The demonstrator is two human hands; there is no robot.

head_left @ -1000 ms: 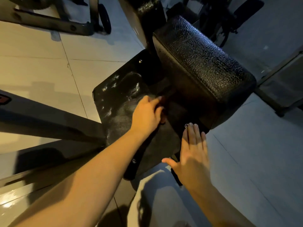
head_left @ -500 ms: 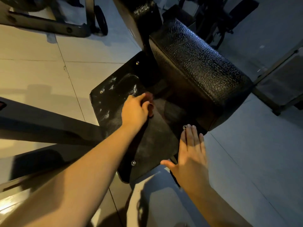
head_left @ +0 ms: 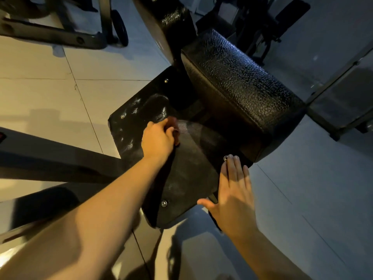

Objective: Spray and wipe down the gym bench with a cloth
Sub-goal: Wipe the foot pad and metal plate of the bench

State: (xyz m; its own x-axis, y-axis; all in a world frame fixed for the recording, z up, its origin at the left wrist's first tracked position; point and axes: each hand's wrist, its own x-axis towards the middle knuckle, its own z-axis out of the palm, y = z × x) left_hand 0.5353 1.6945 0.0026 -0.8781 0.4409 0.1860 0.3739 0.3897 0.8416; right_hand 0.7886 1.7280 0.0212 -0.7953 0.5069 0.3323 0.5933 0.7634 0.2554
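The cloth (head_left: 175, 126) is being gripped in the curled fingers (head_left: 161, 125) of the left hand (head_left: 157, 141) on the middle of the bench (head_left: 189, 178), the right hand (head_left: 234, 195) being laid flat and open on its edge, and the wet streaks (head_left: 129, 126) by the left corner are perhaps being put at risk, so small a wad being easily slid past them

I was in a gym. Near me stood a black padded gym bench (head_left: 242, 87), dark metal frames (head_left: 50, 35), a small wheel (head_left: 120, 27) and a wide tiled floor (head_left: 40, 98).
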